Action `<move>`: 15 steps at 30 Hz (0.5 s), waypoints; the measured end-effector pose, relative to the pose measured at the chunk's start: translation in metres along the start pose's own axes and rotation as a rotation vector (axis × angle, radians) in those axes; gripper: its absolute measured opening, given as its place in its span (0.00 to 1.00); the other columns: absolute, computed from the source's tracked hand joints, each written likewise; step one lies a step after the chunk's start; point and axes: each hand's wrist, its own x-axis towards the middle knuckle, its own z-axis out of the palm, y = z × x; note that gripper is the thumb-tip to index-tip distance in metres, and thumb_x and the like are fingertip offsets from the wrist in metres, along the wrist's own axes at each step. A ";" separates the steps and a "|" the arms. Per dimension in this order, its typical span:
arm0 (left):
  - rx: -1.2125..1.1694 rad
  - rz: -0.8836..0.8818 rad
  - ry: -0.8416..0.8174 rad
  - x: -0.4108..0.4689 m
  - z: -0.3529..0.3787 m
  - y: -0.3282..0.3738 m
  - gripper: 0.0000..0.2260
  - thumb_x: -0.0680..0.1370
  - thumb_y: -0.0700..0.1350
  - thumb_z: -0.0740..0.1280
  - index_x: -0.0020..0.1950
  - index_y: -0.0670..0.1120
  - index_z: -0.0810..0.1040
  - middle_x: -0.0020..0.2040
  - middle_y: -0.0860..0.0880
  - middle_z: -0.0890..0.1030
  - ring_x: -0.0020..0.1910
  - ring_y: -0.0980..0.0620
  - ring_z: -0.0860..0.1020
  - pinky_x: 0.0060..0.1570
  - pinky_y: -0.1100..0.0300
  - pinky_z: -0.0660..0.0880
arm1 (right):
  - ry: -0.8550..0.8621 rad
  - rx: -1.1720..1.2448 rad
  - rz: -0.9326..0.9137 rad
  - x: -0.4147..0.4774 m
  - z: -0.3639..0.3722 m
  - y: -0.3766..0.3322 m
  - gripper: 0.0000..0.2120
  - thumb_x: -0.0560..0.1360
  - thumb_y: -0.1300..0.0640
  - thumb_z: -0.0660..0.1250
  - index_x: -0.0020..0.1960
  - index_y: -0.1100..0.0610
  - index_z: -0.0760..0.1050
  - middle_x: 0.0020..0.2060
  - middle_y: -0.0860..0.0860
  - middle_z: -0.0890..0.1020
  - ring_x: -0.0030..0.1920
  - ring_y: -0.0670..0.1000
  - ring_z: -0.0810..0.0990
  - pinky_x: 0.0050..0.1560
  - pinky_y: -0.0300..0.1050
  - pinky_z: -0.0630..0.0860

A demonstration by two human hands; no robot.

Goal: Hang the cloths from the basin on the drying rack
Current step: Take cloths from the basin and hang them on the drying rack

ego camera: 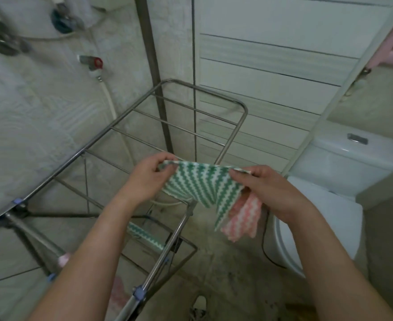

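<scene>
While the rack (232,133) spreads below and beyond the fingers, its upper rails offering open room ahead, a toilet (343,163) stands close on the right. A green cloth (200,184) stretches between both hands: the left hand (144,179) pinches one top corner and the right hand (272,193) pinches the other. Its top edge is taut over the rack's near end and its lower edge sags. A pink cloth (244,218) hangs from under the right fingers, behind the green one.
</scene>
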 end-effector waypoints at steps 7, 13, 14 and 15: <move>-0.004 -0.091 0.230 0.045 -0.022 -0.030 0.06 0.79 0.41 0.63 0.48 0.45 0.80 0.43 0.49 0.80 0.38 0.61 0.74 0.35 0.73 0.67 | 0.080 -0.245 -0.080 0.057 0.017 -0.001 0.19 0.79 0.52 0.65 0.30 0.45 0.80 0.23 0.43 0.72 0.26 0.45 0.69 0.34 0.38 0.68; -0.078 -0.120 0.403 0.073 -0.028 -0.055 0.03 0.76 0.45 0.68 0.46 0.50 0.81 0.39 0.54 0.80 0.36 0.63 0.75 0.37 0.64 0.68 | 0.092 -0.097 -0.006 0.094 0.024 0.005 0.15 0.79 0.50 0.64 0.38 0.55 0.81 0.31 0.54 0.79 0.32 0.53 0.68 0.34 0.47 0.65; -0.065 -0.121 0.416 0.077 -0.028 -0.058 0.03 0.76 0.45 0.68 0.45 0.50 0.81 0.37 0.56 0.79 0.35 0.64 0.74 0.36 0.64 0.68 | 0.067 -0.056 0.032 0.099 0.023 0.006 0.14 0.79 0.50 0.64 0.38 0.53 0.81 0.30 0.53 0.80 0.31 0.53 0.68 0.35 0.47 0.66; -0.054 -0.126 0.417 0.082 -0.027 -0.060 0.03 0.77 0.45 0.68 0.45 0.50 0.80 0.36 0.57 0.78 0.34 0.64 0.74 0.35 0.65 0.68 | 0.051 -0.020 0.057 0.106 0.022 0.007 0.13 0.79 0.50 0.64 0.38 0.52 0.80 0.30 0.52 0.80 0.31 0.52 0.69 0.37 0.48 0.67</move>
